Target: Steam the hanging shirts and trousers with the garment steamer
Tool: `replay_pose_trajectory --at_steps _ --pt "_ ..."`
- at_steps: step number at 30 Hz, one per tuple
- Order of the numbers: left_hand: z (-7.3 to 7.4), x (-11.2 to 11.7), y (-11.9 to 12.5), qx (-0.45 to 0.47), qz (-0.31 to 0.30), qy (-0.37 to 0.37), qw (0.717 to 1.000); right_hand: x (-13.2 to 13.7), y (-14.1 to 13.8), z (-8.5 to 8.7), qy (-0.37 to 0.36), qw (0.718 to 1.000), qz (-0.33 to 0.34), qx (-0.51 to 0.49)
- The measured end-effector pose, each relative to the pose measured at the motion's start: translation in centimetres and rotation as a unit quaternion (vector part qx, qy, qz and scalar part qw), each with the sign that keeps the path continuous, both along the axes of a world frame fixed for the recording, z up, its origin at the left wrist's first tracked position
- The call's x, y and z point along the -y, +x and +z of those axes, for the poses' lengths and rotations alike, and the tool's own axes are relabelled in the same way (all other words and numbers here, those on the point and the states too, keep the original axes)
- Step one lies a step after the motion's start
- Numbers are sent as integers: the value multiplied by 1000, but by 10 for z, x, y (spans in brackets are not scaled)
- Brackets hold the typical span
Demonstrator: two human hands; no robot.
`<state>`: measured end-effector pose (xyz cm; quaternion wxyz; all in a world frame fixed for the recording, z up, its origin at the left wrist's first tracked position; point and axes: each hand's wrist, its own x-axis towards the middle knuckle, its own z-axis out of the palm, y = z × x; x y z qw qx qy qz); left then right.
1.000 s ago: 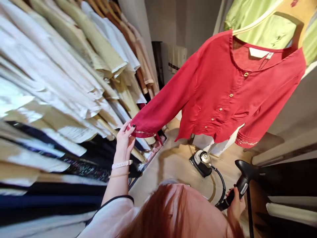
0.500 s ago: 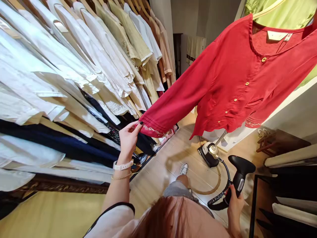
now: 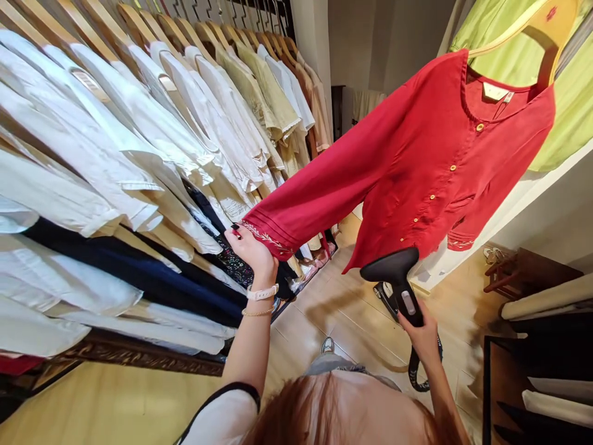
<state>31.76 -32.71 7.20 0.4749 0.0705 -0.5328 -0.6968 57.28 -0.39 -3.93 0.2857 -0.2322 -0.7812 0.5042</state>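
Note:
A red buttoned blouse hangs from a wooden hanger at the upper right. My left hand pinches the cuff of one sleeve, which is stretched out to the left; light embroidery runs along that cuff. In my right hand is a black garment steamer head, gripped by its handle. The steamer head is in front of the blouse's lower hem; whether it touches the cloth I cannot tell. Its ribbed hose curls below my right wrist.
A rack of white, cream and brown shirts on wooden hangers lines the left side. Green garments hang behind the blouse. The steamer base is on the tiled floor, partly hidden. A wooden stool and shelves of clothes are at right.
My right hand has raised the steamer head up and left towards the blouse. My left hand still holds the cuff and has turned, drawing it slightly left. The view has shifted.

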Motion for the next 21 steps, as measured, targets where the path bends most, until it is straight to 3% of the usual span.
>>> replay_pose_trajectory --at_steps 3,6,8,13,17,21 --pt "15 12 -16 -20 96 -62 993 -9 -29 51 70 995 70 -11" --pt "29 32 -32 -26 131 -116 984 -25 -56 110 187 977 96 -36" --pt "36 44 -44 -35 150 -135 979 -35 -73 152 292 951 88 -48" --pt "47 63 -72 -62 184 -162 968 -38 -106 244 512 853 75 -63" --pt "54 69 -90 -51 188 -175 965 -34 -128 291 614 784 52 -71" --pt "57 78 -110 -46 187 -178 965 -45 -148 320 676 734 5 -58"
